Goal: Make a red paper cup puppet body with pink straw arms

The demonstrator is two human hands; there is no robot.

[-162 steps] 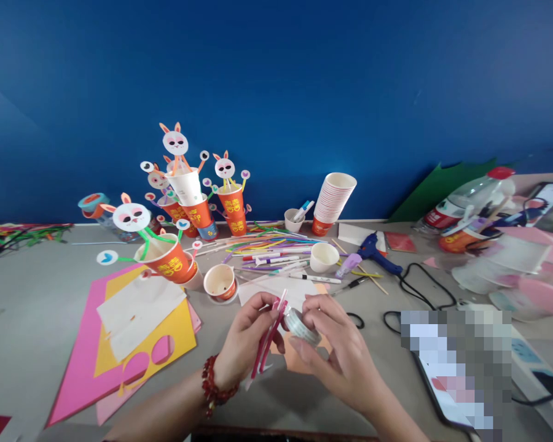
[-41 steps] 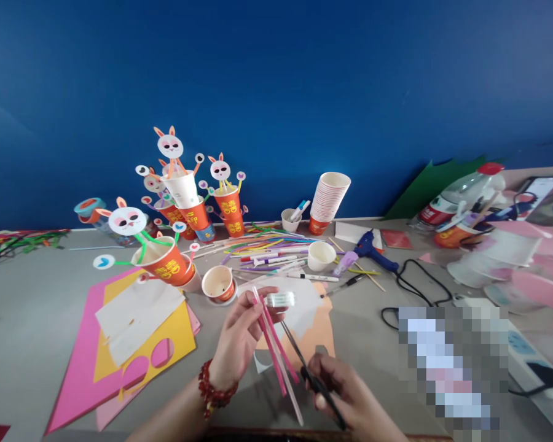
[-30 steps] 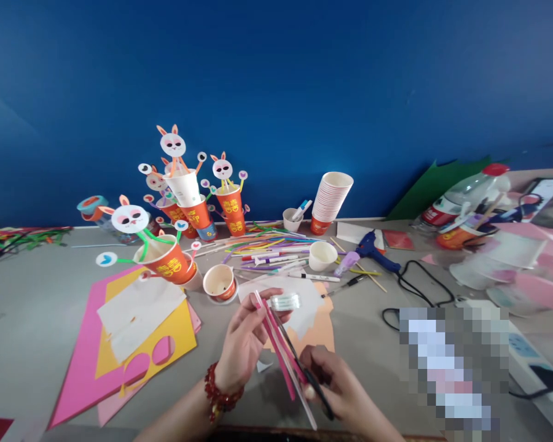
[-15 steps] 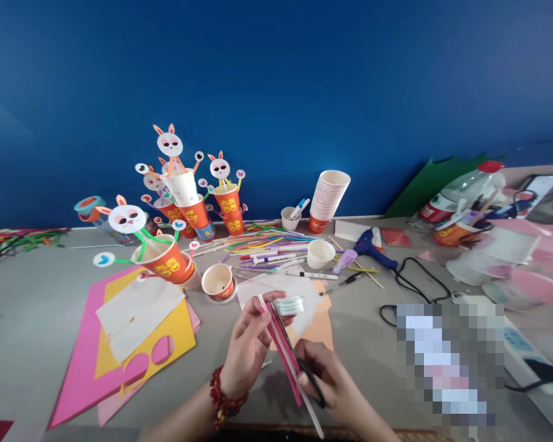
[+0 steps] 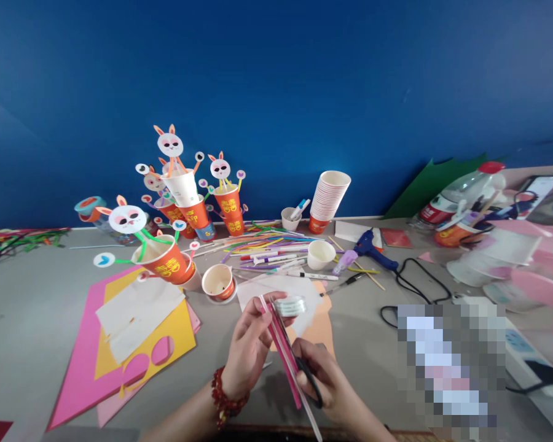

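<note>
My left hand [image 5: 249, 347] pinches a bundle of pink straws [image 5: 283, 353] that slants down to the right. A roll of clear tape [image 5: 290, 305] sits at the top of the bundle, by my fingertips. My right hand [image 5: 325, 380] grips black scissors [image 5: 304, 371], whose blades lie along the straws just below my left fingers. Both hands hover over the grey table near its front edge, above a white sheet and an orange sheet [image 5: 320, 322].
Orange paper cups with rabbit faces [image 5: 166, 258] stand at the left, with pink and yellow paper [image 5: 120, 344] in front. A cup stack [image 5: 329, 199], loose coloured straws and pens [image 5: 271, 248], a blue glue gun [image 5: 373, 248] with black cord, and a bottle [image 5: 465, 193] lie behind and right.
My right hand let go of the tape roll and took up scissors. It has brought the blades up along the straws toward my left hand; the straws now tilt steeper.
</note>
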